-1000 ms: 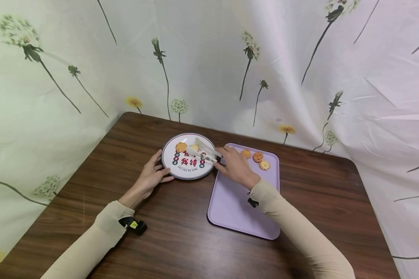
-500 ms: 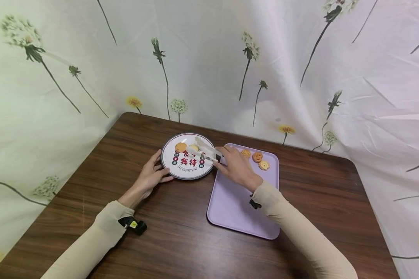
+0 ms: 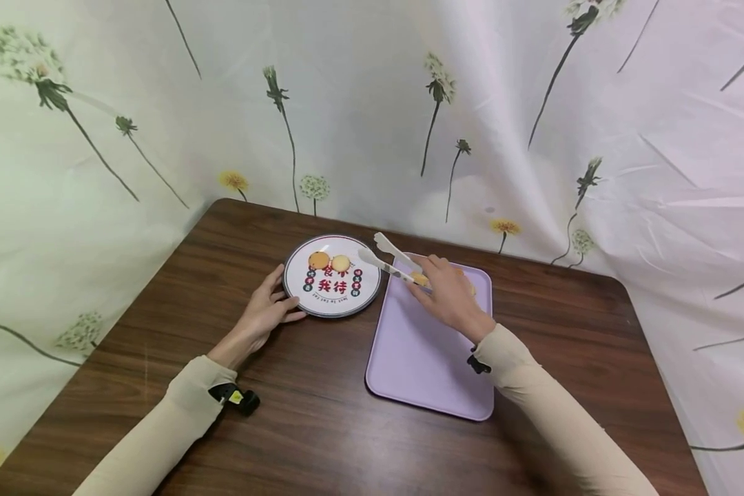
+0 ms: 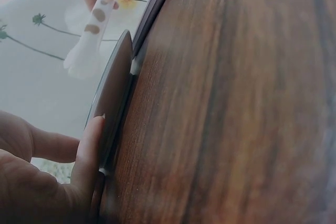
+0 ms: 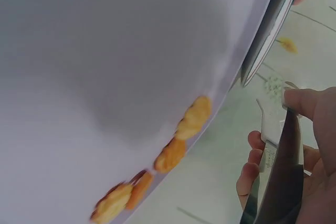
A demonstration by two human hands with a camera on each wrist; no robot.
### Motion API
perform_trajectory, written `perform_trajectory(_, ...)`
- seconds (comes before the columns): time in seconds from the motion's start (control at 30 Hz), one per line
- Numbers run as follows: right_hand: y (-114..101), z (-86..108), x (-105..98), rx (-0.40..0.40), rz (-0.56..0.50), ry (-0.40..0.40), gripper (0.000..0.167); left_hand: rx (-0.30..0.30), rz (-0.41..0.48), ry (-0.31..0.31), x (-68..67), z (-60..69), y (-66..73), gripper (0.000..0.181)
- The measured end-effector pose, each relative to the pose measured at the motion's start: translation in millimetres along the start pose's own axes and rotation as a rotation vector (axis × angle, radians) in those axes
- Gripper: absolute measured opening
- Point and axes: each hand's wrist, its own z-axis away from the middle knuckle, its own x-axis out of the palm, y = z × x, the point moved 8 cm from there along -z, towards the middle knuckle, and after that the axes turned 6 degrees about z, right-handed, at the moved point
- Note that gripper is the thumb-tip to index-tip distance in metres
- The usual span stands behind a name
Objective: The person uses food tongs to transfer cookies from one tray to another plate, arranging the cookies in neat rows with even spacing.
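Observation:
My left hand holds the left rim of a round white plate printed with red characters. On the plate lie two round cookies, one golden-brown and one pale. My right hand grips white food tongs over the far end of a lilac tray. The tongs' tips point at the plate, spread apart with nothing between them. In the right wrist view, several cookies lie along the tray's edge. In the head view the right hand covers most of these.
Plate and tray stand side by side on a dark wooden table, close to its back edge. Behind the table hangs a white curtain printed with dandelions.
My right hand has moved right with the tongs, from over the plate to over the tray's far end. The pale cookie on the plate is now uncovered. My left hand stays at the rim.

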Motion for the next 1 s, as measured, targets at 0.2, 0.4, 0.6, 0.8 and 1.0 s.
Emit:
perform_trajectory(0.2, 19.4, 17.7, -6.1, 0.024, 0.000, 0.007, 0.053, -0.007, 0.004, -0.002, 1.1, -2.2, -0.1, 0.087)
perform_trajectory(0.4, 36.1, 36.0, -13.9, 0.060, 0.001, 0.027, 0.056, -0.003, 0.009, -0.004, 0.3, -3.9, 1.0, 0.087)
perform_trajectory(0.6, 52.2, 54.2, -17.4, 0.114, 0.027, 0.008, 0.056, -0.024, 0.010, 0.006, -0.3, -3.0, -0.8, 0.088)
perform_trajectory(0.8, 65.8, 71.8, -20.0, 0.144, 0.055, -0.011, 0.056, -0.026, 0.005, 0.006, 0.5, -2.9, 0.6, 0.086)
perform_trajectory(1.0, 76.0, 85.7, -24.6, 0.167, 0.072, -0.006, 0.055, -0.028, 0.003, 0.004, 1.6, -3.7, 2.1, 0.086)
